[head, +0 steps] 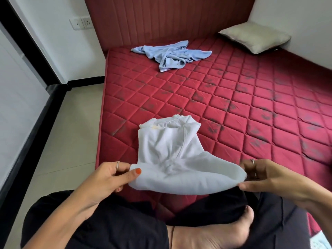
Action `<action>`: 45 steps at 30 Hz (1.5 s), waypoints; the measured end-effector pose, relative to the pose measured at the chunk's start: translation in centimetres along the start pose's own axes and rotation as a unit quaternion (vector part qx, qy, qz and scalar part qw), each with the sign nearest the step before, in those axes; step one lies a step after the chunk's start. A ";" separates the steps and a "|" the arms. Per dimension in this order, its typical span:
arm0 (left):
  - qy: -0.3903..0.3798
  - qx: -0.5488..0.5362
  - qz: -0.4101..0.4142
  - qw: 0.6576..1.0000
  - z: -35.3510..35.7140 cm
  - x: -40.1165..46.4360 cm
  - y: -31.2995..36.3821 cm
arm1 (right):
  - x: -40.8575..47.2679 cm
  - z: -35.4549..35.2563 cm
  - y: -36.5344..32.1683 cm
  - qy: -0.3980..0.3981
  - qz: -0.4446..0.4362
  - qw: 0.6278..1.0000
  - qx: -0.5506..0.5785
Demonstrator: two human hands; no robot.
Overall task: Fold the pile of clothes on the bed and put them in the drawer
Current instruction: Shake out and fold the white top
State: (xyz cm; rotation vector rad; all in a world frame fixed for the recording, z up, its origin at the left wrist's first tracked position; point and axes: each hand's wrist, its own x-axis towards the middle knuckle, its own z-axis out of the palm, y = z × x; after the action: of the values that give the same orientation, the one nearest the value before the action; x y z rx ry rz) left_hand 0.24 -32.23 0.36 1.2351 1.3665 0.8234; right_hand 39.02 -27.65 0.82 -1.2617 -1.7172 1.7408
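White garment (172, 150) lies partly folded on the near bed (251, 97). Left hand (106, 178) and right hand (265, 177) pinch its near fold's ends, likely to bring it over evenly.

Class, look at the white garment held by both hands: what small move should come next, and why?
Probably carry the lifted near edge forward onto the collar end. The left hand and right hand each pinch a near corner of the white garment, while its far half lies flat on the bed.
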 end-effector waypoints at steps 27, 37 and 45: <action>0.219 -0.043 -0.118 0.968 3.1 16.1 -8.6 | 26.1 -1.5 6.7 0.227 0.028 0.963 -0.141; 0.289 0.069 -0.102 0.949 6.3 12.2 -9.9 | 20.7 9.1 7.0 0.203 -0.254 0.756 -0.568; 0.233 0.091 -0.112 0.962 5.0 14.3 -5.7 | 22.4 10.1 9.1 0.075 -0.159 0.768 -0.616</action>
State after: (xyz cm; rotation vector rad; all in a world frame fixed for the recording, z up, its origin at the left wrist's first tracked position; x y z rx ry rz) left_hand 5.30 -20.57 -9.59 1.0321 1.9626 0.8749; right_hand 22.18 -17.41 -16.40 -1.2886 -2.8267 0.1101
